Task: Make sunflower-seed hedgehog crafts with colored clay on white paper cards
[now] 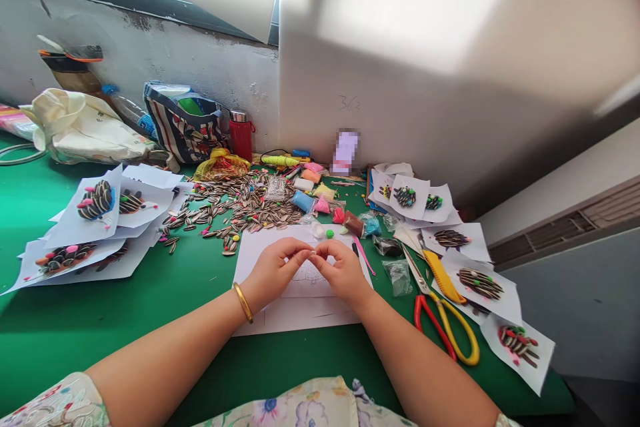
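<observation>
My left hand (276, 269), with a gold bangle at the wrist, meets my right hand (344, 273) above a white paper (265, 320). Thumbs and forefingers of both are pinched together, fingertips touching. Whatever sits between them is hidden or too small to name. Beneath the hands, part of a pen drawing (306, 274) shows on the sheet. Just beyond the fingertips lie a small green clay ball (330, 234) and a clear bag with white stuff (318, 231). A pink stick tool (364, 255) rests at the paper's right edge.
Loose sunflower seeds (250, 203) spread behind the paper, beside bags of coloured clay (303, 201). Scissors (445, 320) and a yellow cutter (443, 275) lie at right. Seed-picture cards are piled left (90, 233) and right (480, 283). A red flask (241, 137) stands by the wall.
</observation>
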{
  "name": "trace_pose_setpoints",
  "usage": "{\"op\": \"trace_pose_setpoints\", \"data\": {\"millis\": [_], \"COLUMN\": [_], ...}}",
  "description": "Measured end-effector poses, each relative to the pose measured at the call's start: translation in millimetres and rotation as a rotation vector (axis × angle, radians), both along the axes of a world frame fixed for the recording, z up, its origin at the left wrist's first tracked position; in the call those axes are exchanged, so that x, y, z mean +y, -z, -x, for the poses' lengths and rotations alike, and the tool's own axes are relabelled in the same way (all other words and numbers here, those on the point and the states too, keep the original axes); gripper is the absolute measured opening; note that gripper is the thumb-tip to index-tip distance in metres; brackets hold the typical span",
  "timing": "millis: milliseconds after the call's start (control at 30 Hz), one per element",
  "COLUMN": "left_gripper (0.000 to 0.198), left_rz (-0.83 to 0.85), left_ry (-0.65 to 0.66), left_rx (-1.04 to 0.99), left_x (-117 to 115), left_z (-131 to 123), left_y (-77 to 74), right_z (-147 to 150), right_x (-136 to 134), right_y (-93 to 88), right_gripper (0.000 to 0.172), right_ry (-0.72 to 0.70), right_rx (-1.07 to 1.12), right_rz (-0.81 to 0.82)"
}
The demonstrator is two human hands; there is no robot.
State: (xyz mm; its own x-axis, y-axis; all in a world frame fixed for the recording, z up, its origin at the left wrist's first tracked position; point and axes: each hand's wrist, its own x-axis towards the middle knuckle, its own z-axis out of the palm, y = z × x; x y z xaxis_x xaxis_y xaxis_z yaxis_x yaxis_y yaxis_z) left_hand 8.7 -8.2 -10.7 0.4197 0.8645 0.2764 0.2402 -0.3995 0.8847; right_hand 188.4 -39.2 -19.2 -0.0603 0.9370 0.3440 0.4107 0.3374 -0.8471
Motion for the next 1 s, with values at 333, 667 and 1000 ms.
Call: {"op": "trace_pose_setpoints", "data": {"millis": [333, 667, 1000], "left_gripper": [0.027, 0.029, 0.027], "left_rz": [0.318, 0.232, 0.19], "left_ry": [0.033, -0.013, -0.033], "left_rx": [-0.153, -0.119, -0.04], "left_x": [5.4, 3.8, 5.4], "left_z": [-2.0, -3.4, -1.8], "left_y": [2.0, 4.3, 5.5], "right_z": [-1.2, 0.8, 1.2], "right_x": [-1.8, -0.6, -2.3], "right_y": [-3.2, 1.1, -2.4], "right_gripper": [0.014, 0.009, 0.011], "right_ry": [-0.044, 0.009, -0.021], "right_rx": [-0.026, 0.037, 0.012], "right_rz": [0.006, 0.025, 0.064]}}
